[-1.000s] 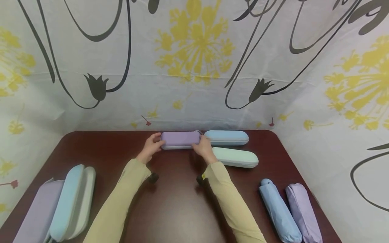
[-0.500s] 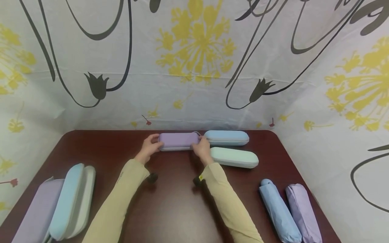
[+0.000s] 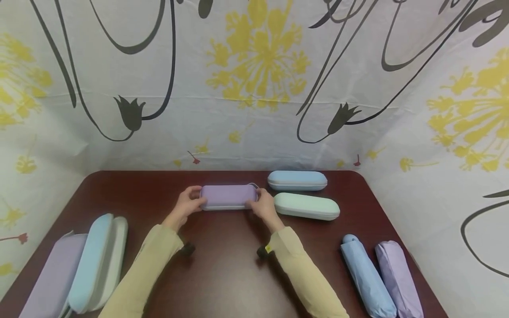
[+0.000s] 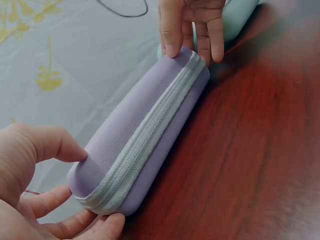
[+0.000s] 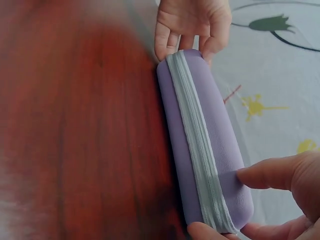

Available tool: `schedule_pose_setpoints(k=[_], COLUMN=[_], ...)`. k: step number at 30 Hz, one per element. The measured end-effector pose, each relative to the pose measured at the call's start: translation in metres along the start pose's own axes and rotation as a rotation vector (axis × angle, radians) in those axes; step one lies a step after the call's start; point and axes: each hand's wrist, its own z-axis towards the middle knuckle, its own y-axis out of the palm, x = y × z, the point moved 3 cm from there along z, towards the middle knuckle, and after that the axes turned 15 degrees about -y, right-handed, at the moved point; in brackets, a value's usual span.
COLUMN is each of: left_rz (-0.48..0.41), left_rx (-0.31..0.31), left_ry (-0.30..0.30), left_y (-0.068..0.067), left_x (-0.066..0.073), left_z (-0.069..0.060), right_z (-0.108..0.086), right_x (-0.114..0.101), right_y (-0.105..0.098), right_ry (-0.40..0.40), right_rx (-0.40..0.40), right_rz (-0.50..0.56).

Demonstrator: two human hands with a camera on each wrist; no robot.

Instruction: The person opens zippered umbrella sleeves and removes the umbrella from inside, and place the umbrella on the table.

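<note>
Here on the dark red table, toward its far edge, it's the purple case, left of the mint case, with the left hand gripping one end, the right hand the other, and a pale zip facing the person.

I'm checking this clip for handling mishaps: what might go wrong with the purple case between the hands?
The left hand and right hand hold the purple case only at its two ends, so it might slip or twist if either grip loosens. The right hand is close beside the mint green case, so a sideways move could nudge that one.
</note>
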Motion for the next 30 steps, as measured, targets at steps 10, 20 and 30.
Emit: schedule_pose_setpoints(k=[10,20,30], left_rz=[0.001,0.008,-0.01], left_rx=[0.002,0.008,-0.027], left_ry=[-0.003,-0.017,0.022], left_y=[-0.002,0.001,0.004], left_x=[-0.016,-0.032,-0.047], left_z=[-0.028,-0.056,-0.081], right_z=[-0.03,-0.062,-0.096], right_x=[-0.004,-0.002,0.001], right_y=[-0.005,-0.013,-0.027], right_ry=[-0.116,-0.202,-0.246], right_rx=[-0.026,-0.068,-0.117], right_rz=[-0.098,-0.082,-0.006])
